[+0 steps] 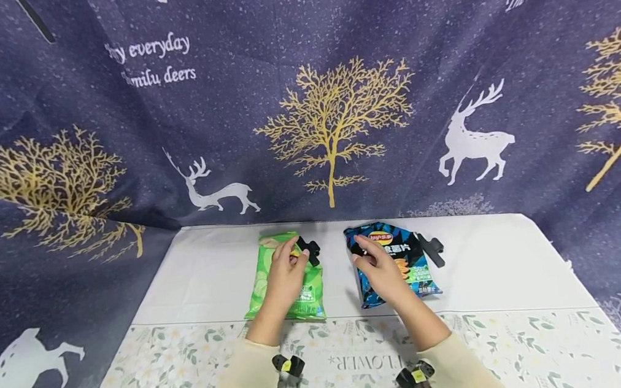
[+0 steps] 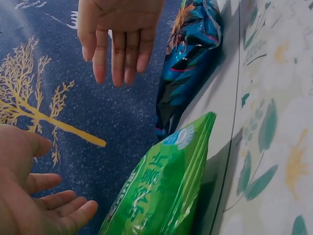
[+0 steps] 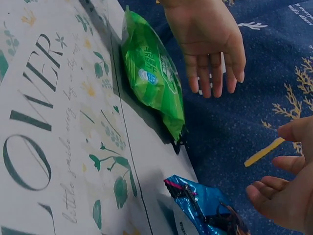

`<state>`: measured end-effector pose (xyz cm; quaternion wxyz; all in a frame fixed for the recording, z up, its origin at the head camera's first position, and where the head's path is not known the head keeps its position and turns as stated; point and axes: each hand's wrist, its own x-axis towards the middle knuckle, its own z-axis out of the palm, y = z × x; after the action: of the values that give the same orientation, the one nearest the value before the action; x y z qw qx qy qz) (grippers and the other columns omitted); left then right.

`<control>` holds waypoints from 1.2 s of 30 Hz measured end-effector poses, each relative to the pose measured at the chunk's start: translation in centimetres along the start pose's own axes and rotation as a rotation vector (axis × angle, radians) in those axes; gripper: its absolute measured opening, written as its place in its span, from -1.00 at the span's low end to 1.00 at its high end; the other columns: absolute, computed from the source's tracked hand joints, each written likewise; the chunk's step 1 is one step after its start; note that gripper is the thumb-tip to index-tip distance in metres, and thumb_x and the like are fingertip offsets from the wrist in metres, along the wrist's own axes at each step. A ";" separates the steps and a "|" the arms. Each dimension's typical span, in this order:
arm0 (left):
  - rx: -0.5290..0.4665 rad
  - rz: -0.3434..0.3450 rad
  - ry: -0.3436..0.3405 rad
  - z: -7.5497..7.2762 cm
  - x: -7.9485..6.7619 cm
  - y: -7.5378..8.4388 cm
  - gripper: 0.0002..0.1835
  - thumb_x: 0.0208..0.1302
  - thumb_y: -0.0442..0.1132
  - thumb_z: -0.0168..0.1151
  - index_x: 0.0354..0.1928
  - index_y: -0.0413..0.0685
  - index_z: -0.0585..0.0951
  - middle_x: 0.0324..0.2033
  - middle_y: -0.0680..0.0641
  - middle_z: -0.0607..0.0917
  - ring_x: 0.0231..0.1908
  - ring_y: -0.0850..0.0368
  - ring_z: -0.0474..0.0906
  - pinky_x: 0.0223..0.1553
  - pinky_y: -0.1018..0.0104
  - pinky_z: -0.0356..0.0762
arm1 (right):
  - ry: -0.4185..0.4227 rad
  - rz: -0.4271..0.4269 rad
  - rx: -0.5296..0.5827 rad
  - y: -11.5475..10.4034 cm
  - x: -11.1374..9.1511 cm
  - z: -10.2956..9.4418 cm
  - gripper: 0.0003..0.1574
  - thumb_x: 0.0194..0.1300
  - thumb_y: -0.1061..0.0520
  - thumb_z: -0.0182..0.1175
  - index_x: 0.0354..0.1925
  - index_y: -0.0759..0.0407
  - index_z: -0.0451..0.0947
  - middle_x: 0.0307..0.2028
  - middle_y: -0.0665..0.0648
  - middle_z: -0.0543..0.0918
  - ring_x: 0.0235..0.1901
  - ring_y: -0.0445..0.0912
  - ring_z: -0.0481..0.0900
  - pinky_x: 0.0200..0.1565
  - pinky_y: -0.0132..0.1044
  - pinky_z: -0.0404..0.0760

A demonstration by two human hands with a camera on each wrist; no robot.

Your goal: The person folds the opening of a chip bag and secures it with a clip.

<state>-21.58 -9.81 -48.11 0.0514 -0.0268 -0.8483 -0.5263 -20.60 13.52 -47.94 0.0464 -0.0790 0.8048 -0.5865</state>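
A green chip bag (image 1: 311,291) lies on the table at the left, and a blue-and-black Lay's chip bag (image 1: 372,296) lies to its right. Over the green bag hovers my left hand (image 1: 286,277), its fingers relaxed and apart from the bag in the left wrist view. My right hand (image 1: 382,274) is over the blue bag in the same way, holding nothing. Beside the green bag's upper right edge is a small black clip-like object (image 1: 311,252). Another black clip-like object (image 1: 433,250) lies at the blue bag's right edge.
The white tabletop (image 1: 488,258) carries a floral printed band (image 1: 522,335) along its near part. Behind it hangs a dark blue curtain (image 1: 282,128) with deer and golden trees. Black straps (image 1: 289,365) sit on both wrists.
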 end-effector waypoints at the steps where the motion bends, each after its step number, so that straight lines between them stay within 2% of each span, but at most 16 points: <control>1: -0.007 0.002 -0.004 0.1 0.0 0.0 -0.42 0.54 0.04 0.06 0.50 0.07 0.33 0.46 -0.15 0.31 0.20 -0.10 0.57 0.15 -0.02 0.59 | 0.004 0.006 0.006 0.1 0.0 -0.1 -0.30 0.55 -0.08 0.06 0.54 -0.03 0.19 0.60 0.14 0.05 0.45 0.18 0.31 0.40 0.16 0.38; 7: -0.014 0.019 -0.031 0.8 -0.1 0.1 -0.42 0.55 0.02 0.04 0.51 0.05 0.31 0.47 -0.18 0.30 0.26 -0.19 0.53 0.21 -0.05 0.57 | 0.028 0.044 0.029 0.2 -0.2 -0.7 -0.31 0.56 -0.06 0.07 0.54 -0.06 0.19 0.60 0.14 0.04 0.44 0.17 0.35 0.33 0.10 0.48; 8: -0.010 0.020 -0.030 0.9 -0.1 0.2 -0.42 0.55 0.02 0.04 0.51 0.03 0.31 0.46 -0.20 0.31 0.26 -0.21 0.53 0.23 -0.06 0.56 | 0.029 0.054 0.035 -0.3 -0.4 -0.9 -0.31 0.56 -0.03 0.06 0.55 -0.02 0.18 0.60 0.15 0.05 0.43 0.17 0.36 0.30 0.06 0.50; 11: 0.001 0.013 -0.033 1.3 -0.1 0.2 -0.40 0.55 0.01 0.05 0.51 -0.02 0.30 0.45 -0.21 0.32 0.24 -0.22 0.53 0.25 -0.07 0.54 | 0.051 0.063 0.042 -0.3 -0.5 -1.2 -0.32 0.56 0.00 0.07 0.54 0.00 0.21 0.58 0.15 0.11 0.37 0.15 0.43 0.15 -0.04 0.57; 14: 0.001 0.016 -0.050 1.6 -0.1 0.2 -0.39 0.55 0.00 0.03 0.51 -0.09 0.29 0.47 -0.23 0.30 0.28 -0.25 0.50 0.28 -0.06 0.52 | 0.074 0.069 0.024 -0.2 -0.6 -1.6 -0.33 0.55 -0.01 0.08 0.53 -0.02 0.23 0.56 0.13 0.16 0.34 0.13 0.46 0.11 -0.13 0.58; 17: -0.008 0.021 -0.063 1.8 -0.1 0.2 -0.39 0.56 0.00 0.02 0.50 -0.12 0.29 0.48 -0.25 0.28 0.31 -0.25 0.46 0.30 -0.05 0.51 | 0.100 0.059 0.013 0.5 -0.4 -1.9 -0.34 0.54 -0.02 0.10 0.51 -0.03 0.26 0.53 0.12 0.22 0.33 0.13 0.46 0.09 -0.14 0.58; 21: -0.011 0.021 -0.066 2.1 -0.1 0.4 -0.41 0.55 0.00 0.04 0.49 -0.11 0.32 0.46 -0.25 0.30 0.27 -0.25 0.50 0.27 -0.05 0.54 | 0.124 0.042 0.023 0.6 -0.4 -2.4 -0.36 0.54 0.02 0.09 0.49 0.06 0.29 0.52 0.16 0.23 0.38 0.18 0.41 0.19 -0.05 0.54; 25: 0.003 0.022 -0.070 2.4 -0.2 0.5 -0.41 0.55 0.01 0.04 0.49 -0.08 0.33 0.45 -0.24 0.31 0.24 -0.23 0.53 0.26 -0.05 0.55 | 0.141 0.032 0.013 0.8 -0.5 -2.9 -0.36 0.54 0.04 0.09 0.49 0.11 0.29 0.54 0.17 0.21 0.44 0.18 0.34 0.38 0.08 0.43; 30: -0.001 0.029 -0.087 2.9 -0.5 0.6 -0.41 0.55 0.01 0.04 0.50 -0.04 0.32 0.47 -0.23 0.30 0.25 -0.25 0.52 0.28 -0.06 0.52 | 0.153 0.045 0.013 1.1 -0.5 -3.6 -0.34 0.54 0.03 0.07 0.50 0.13 0.27 0.54 0.17 0.19 0.47 0.21 0.29 0.41 0.14 0.38; 36: 0.004 0.049 -0.112 3.7 -0.6 0.8 -0.42 0.55 0.00 0.03 0.51 -0.01 0.31 0.46 -0.21 0.32 0.26 -0.27 0.52 0.26 -0.06 0.54 | 0.178 0.071 -0.002 1.4 -0.6 -4.5 -0.35 0.55 0.03 0.05 0.50 0.13 0.26 0.56 0.18 0.15 0.51 0.20 0.21 0.50 0.12 0.24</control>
<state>-21.17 -6.18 -49.10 0.0169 -0.0768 -0.8500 -0.5209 -20.85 18.23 -47.87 -0.0046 0.0017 0.8086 -0.5883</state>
